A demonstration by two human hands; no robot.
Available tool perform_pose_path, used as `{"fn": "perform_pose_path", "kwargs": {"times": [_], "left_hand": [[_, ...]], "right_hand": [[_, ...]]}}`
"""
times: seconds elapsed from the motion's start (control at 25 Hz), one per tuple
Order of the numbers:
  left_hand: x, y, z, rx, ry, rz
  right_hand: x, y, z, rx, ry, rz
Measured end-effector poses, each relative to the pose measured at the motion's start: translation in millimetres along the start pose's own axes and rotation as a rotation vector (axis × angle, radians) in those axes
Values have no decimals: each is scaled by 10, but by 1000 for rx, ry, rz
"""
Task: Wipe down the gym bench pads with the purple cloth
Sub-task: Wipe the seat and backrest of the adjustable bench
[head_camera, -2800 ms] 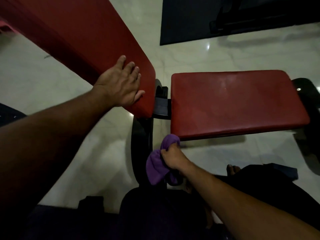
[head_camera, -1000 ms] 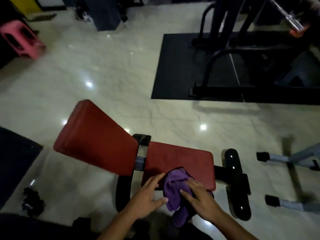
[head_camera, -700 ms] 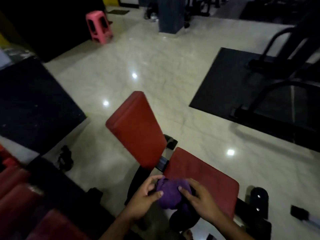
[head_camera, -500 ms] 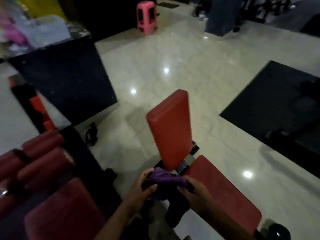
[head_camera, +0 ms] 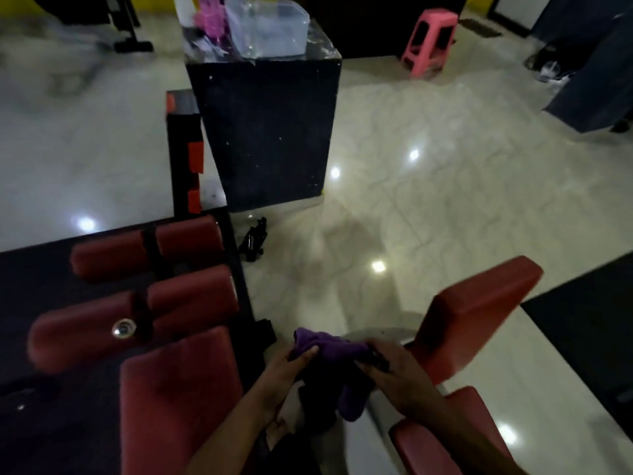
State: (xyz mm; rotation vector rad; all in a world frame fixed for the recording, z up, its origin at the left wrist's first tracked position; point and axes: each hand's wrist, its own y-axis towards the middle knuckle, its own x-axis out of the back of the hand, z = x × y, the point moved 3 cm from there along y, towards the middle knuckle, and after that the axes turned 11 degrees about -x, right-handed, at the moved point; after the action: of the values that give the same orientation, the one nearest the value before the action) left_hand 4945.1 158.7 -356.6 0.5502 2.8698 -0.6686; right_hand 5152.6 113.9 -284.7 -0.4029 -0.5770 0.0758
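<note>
Two red padded gym bench pads flank you: the tilted back pad (head_camera: 476, 310) right, another bench's seat pad (head_camera: 178, 402) left. Between them, your left hand (head_camera: 286, 373) and right hand (head_camera: 397, 375) each grip the bunched purple cloth (head_camera: 334, 351).

- One head-worn view, looking forward and steeply down from standing height.
- Hands with the purple cloth (head_camera: 329, 351) sit close at the bottom edge.
- The pink stool (head_camera: 431, 41) lies far off.

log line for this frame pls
both hands grip crumpled purple cloth | off red padded bench backrest | wiping paused
</note>
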Motion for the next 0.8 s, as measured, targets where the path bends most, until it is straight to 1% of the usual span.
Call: {"fn": "perform_pose_path", "kwargs": {"times": [0.08,0.12,0.24,0.32,0.4,0.48,0.52,0.6,0.68,0.76,0.8], "left_hand": [[226,135,-177,-42,1,-18],[308,195,-247,-53,16,0],[432,281,-529,-57,70,129],[478,353,-650,-52,160,227],[520,477,-749,-70,291,243],[580,578,-868,-117,382,159],[633,651,-907,-131,353,109],[720,805,-1033,-113,222,-19],[812,1054,-1190,-100,149,-123],[841,1426,-1400,-121,115,-176],[843,1626,-1487,-125,108,-177]], "right_hand": [[-52,220,199,5,-6,-34],[-58,318,274,-3,3,-61],[-41,592,444,-8,51,-75],[2,750,554,8,55,-76],[47,929,645,22,71,-71],[61,1098,742,29,68,-67],[65,1197,789,45,73,-65],[108,1444,894,79,108,-59],[182,1752,964,65,163,-70],[289,2123,960,11,225,-101],[350,2317,933,-28,262,-112]]}}
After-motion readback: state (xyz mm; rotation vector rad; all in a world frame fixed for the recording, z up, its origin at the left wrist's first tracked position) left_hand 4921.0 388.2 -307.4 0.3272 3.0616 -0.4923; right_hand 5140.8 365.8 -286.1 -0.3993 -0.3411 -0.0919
